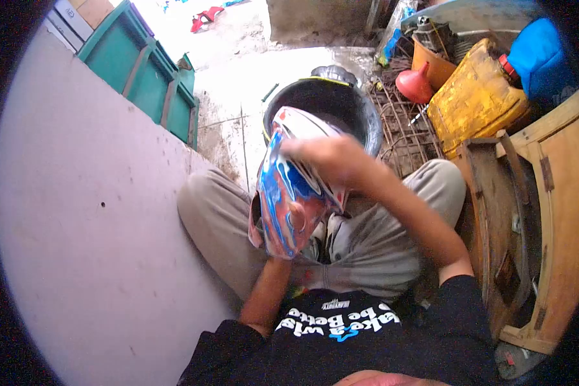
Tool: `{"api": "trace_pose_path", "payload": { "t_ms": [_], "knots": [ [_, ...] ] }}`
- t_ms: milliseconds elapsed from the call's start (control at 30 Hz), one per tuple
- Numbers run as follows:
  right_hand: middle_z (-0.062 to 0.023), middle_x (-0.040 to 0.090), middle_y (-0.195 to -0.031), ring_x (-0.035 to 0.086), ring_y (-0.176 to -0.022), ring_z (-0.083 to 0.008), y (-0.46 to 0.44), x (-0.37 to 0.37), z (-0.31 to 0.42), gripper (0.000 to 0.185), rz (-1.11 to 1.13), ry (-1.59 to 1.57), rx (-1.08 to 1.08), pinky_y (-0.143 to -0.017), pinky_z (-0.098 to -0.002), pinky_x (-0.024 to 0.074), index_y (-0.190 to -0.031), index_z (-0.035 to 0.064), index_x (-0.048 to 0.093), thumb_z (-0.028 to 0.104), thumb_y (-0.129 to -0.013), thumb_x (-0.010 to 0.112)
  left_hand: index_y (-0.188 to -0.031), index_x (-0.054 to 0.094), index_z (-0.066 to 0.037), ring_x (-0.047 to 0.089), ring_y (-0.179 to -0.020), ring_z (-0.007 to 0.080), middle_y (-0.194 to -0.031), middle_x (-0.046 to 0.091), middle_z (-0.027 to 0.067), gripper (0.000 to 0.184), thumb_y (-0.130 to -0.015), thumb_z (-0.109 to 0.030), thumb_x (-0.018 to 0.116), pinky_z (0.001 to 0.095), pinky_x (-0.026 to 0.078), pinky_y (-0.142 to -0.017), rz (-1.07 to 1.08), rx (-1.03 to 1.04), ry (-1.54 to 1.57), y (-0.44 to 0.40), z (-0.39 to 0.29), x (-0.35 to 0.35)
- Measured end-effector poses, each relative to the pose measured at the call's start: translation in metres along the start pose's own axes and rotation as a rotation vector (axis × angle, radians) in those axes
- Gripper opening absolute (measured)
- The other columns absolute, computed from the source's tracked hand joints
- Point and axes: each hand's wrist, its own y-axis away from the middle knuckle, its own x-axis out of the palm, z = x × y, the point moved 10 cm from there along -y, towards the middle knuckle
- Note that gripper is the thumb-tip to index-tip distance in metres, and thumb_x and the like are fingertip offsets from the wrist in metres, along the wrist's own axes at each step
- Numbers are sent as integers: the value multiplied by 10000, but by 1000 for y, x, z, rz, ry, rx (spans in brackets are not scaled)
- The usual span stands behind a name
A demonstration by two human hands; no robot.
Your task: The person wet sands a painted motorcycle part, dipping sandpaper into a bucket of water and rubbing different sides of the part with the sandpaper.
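Observation:
A motocross-style helmet (280, 186) with white, blue and orange-red swirls is held up above my lap, between my knees. My left forearm (273, 283) runs up to its lower end, and the helmet hides that hand, which appears to support it from inside or behind. Across the helmet's upper right side lies my right hand (331, 157), smeared by motion. Its fingers look bent against the shell, but whether they hold anything is unclear. Just beyond the helmet stands a large black tub (373, 122) with a dark inside.
A pale wall (96, 193) rises close on my left, with a green wooden frame (125, 58) farther along. To the right are a yellow jerrycan (479, 90), a red funnel (416, 83), a metal grid (402, 128) and wooden furniture parts (560, 161). Red objects (206, 18) lie on the far floor.

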Motion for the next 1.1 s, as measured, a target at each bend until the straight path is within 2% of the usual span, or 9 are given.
{"api": "trace_pose_path", "payload": {
  "t_ms": [100, 233, 367, 500, 700, 800, 933, 1067, 1100],
  "knots": [
    [-197, 727, -1021, 736, -920, -363, 0, 6, -75, 254, 141, 167, 310, -799, -444, 593, -1151, 80, 710, 115, -936, 580, -1445, 434, 100, 588, -1167, 507, -1354, 547, 355, 790, -1001, -535, 586, 541, 481, -1005, 11, 7, 1, 3, -1, 1],
    [-170, 738, -1184, 748, -1013, -310, 10, -14, 34, 348, -153, -43, -223, -870, -402, 599, -1268, 122, 701, 102, -938, 593, -1444, 434, 99, 588, -1168, 507, -1355, 547, 355, 783, -1003, -529, 587, 541, 481, -1005, 17, 12, 9, 4, -1, -1],
    [-182, 728, -993, 732, -933, -338, 6, 2, -83, 294, 118, 78, 348, -784, -448, 577, -1156, 105, 704, 158, -871, 655, -1443, 435, 99, 587, -1170, 507, -1357, 546, 355, 777, -1004, -524, 588, 541, 481, -1005, 29, 22, 6, 4, -3, 2],
    [-178, 738, -1114, 736, -1018, -335, 3, -26, 37, 422, -172, -164, -192, -863, -422, 592, -1310, 152, 677, 73, -910, 568, -1442, 435, 99, 587, -1171, 507, -1358, 546, 354, 771, -1006, -518, 588, 541, 481, -1004, 32, 31, 6, 3, -4, 1],
    [-212, 720, -1047, 739, -902, -353, -2, -2, -45, 345, 105, 133, 188, -767, -433, 599, -1267, 123, 682, 123, -933, 597, -1440, 436, 98, 587, -1173, 507, -1361, 545, 354, 761, -1008, -510, 589, 541, 482, -1004, 40, 46, 0, 6, -7, 2],
    [-197, 717, -1111, 723, -1006, -333, 6, -20, 25, 320, -158, -104, -201, -846, -428, 584, -1245, 92, 684, 138, -938, 605, -1440, 436, 98, 587, -1173, 507, -1362, 545, 354, 756, -1010, -505, 589, 541, 482, -1004, 41, 47, 5, 5, -7, 4],
    [-162, 721, -1219, 721, -1095, -319, -7, -12, -56, 357, 170, 139, 297, -962, -403, 570, -1274, 96, 683, 88, -925, 608, -1439, 437, 97, 587, -1175, 506, -1363, 544, 354, 750, -1011, -500, 590, 541, 482, -1004, 45, 52, -3, 5, -7, 4],
    [-200, 714, -1053, 718, -971, -364, 7, -26, 40, 300, -265, -56, -246, -832, -445, 580, -1208, 76, 687, 121, -926, 598, -1437, 437, 97, 586, -1176, 506, -1365, 544, 354, 744, -1013, -494, 591, 542, 482, -1004, 40, 52, -4, 4, -7, 3],
    [-196, 718, -1072, 720, -986, -358, 1, -20, 15, 316, -198, -4, -118, -845, -441, 580, -1224, 79, 685, 106, -921, 597, -1437, 437, 97, 586, -1176, 506, -1365, 544, 354, 742, -1013, -493, 591, 542, 482, -1004, 38, 53, -5, 5, -7, 1]
  ]
}}
